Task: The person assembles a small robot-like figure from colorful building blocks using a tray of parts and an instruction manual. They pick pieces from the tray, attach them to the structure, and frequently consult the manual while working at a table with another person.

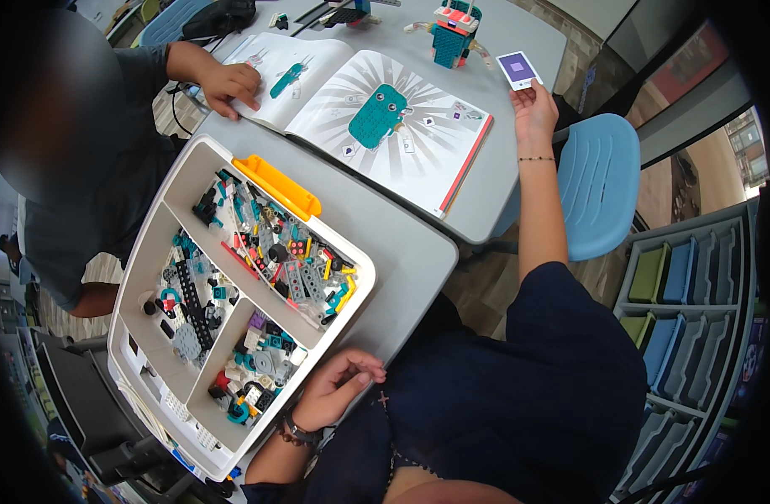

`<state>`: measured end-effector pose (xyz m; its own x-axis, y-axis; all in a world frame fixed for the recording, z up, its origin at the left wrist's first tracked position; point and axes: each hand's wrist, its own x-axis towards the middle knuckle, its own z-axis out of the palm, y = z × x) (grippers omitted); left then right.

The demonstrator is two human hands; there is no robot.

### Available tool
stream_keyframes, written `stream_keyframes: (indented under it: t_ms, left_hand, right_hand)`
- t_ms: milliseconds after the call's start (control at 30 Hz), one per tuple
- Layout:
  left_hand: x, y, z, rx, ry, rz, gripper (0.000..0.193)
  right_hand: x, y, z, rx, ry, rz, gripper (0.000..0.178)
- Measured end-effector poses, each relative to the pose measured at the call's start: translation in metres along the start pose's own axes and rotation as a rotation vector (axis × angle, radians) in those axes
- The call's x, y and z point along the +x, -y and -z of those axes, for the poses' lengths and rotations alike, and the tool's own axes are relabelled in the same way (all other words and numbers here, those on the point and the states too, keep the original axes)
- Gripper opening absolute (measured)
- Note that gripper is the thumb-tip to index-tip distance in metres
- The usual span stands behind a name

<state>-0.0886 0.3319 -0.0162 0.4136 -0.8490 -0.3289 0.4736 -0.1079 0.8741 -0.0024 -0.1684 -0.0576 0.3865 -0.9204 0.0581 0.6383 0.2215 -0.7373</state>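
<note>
a thin rectangular white-and-purple card (517, 69), presumably light, slick and easily bent, thus best gripped by its edges, is pinched at its lower edge by the right hand (535, 111) near the smooth grey worktop (501, 160)'s edge, while the left hand (330, 393) is loosely curled, nothing seen held.

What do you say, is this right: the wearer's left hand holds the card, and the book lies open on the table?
One mistake: in the head view, the right hand holds the card, not the left hand. The book does lie open on the table.
</note>
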Motion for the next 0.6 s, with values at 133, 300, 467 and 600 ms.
stream_keyframes:
  t_ms: [133, 300, 467, 600]
  left_hand:
    - [0.001, 0.0, 0.0, 0.006, 0.009, -0.01, 0.02]
    - [-0.001, 0.003, 0.001, 0.016, 0.007, -0.04, 0.02]
    - [0.001, -0.004, -0.001, -0.034, 0.004, -0.009, 0.017]
    - [0.0, 0.001, -0.001, -0.02, 0.047, -0.048, 0.016]
  right_hand:
    - [0.001, -0.001, 0.0, -0.011, 0.003, -0.006, 0.009]
    - [0.003, -0.007, -0.003, -0.009, 0.029, -0.018, 0.008]
    - [0.023, -0.008, 0.012, -0.056, -0.011, -0.058, 0.012]
    - [0.023, -0.003, 0.008, -0.132, 0.002, -0.095, 0.01]
